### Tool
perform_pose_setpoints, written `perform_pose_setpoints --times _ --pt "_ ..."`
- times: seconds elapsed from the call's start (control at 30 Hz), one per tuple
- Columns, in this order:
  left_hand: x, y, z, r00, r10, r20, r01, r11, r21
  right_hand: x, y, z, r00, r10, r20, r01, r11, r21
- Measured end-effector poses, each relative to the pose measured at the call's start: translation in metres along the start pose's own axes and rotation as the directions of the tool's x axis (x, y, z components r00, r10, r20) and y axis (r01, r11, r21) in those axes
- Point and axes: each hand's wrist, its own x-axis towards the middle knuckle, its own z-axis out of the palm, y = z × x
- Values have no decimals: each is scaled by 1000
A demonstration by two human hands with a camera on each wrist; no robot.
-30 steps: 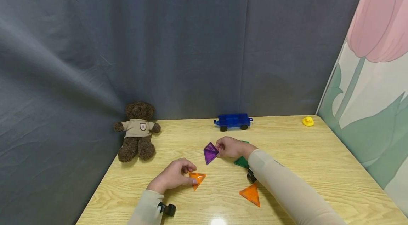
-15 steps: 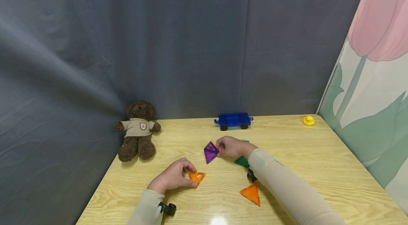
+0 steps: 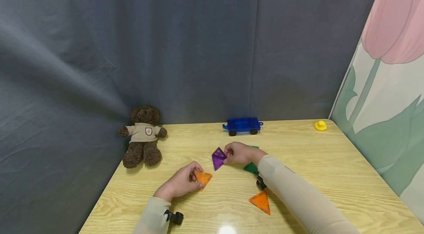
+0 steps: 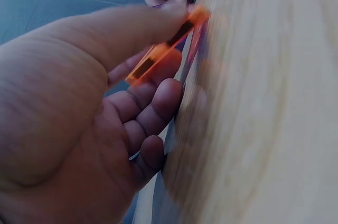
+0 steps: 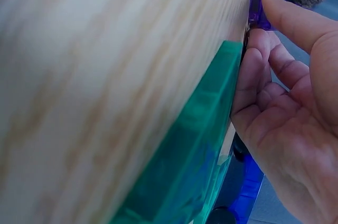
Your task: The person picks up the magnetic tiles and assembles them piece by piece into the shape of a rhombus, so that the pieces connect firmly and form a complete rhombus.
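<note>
My left hand (image 3: 180, 181) pinches an orange translucent triangular tile (image 3: 203, 178) between thumb and fingers. In the left wrist view that orange tile (image 4: 158, 52) is blurred and tilted edge-on, at least partly off the table. Ahead of it, my right hand (image 3: 239, 153) grips the right corner of a folded purple piece (image 3: 217, 160), which looks like two triangular tiles meeting at a ridge. The right wrist view shows only an edge of the purple piece (image 5: 257, 2), by the thumb tip. Under the right wrist lies a green tile (image 3: 251, 168), partly hidden by the arm.
A second orange triangle (image 3: 261, 202) lies near the right forearm. At the table's back stand a blue wheeled car base (image 3: 242, 125) and, far right, a yellow rubber duck (image 3: 320, 126). A brown teddy bear (image 3: 143, 136) sits at the left, before a grey curtain (image 3: 185, 42).
My left hand has raised the orange tile slightly and tilted it, shifting it a little away from me. The right hand and the purple piece stay nearly in place.
</note>
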Motion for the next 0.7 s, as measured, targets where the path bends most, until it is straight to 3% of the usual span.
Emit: perform_pose_setpoints --times 0.23,0.4,0.7 --pt "1 -3 -1 999 -6 -52 6 1000 8 1 1 1 1000 2 -3 -2 1000 -2" --pt "4 -9 0 992 17 -124 -15 1000 17 0 0 1 1000 1 -8 -1 1000 -8" --pt "6 -13 -1 975 20 -223 -33 998 -51 1 0 1 1000 -7 -7 7 1000 15"
